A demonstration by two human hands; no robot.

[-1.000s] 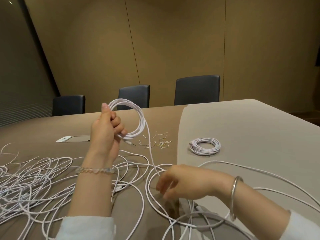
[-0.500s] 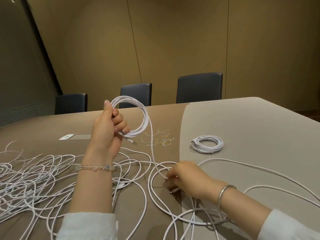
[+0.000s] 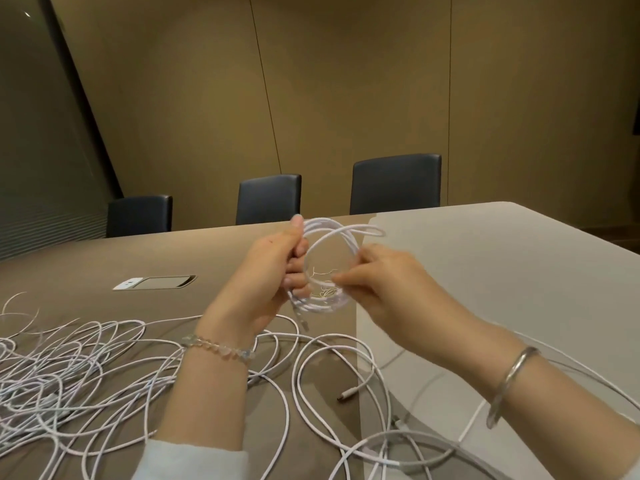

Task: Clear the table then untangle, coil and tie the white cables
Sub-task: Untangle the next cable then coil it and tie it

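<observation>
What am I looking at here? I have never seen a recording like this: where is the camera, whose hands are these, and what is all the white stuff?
There is no machine. A person wears one wide-angle camera on the head, so you look forward and down at their own two hands. The left hand grips a coil of white cable held up above the table. The right hand pinches the other side of the same coil. Below them, loose white cables lie tangled across the table, one with a free plug end. Through the coil you glimpse thin wire ties on the table. Three dark chairs stand on the far side.
</observation>
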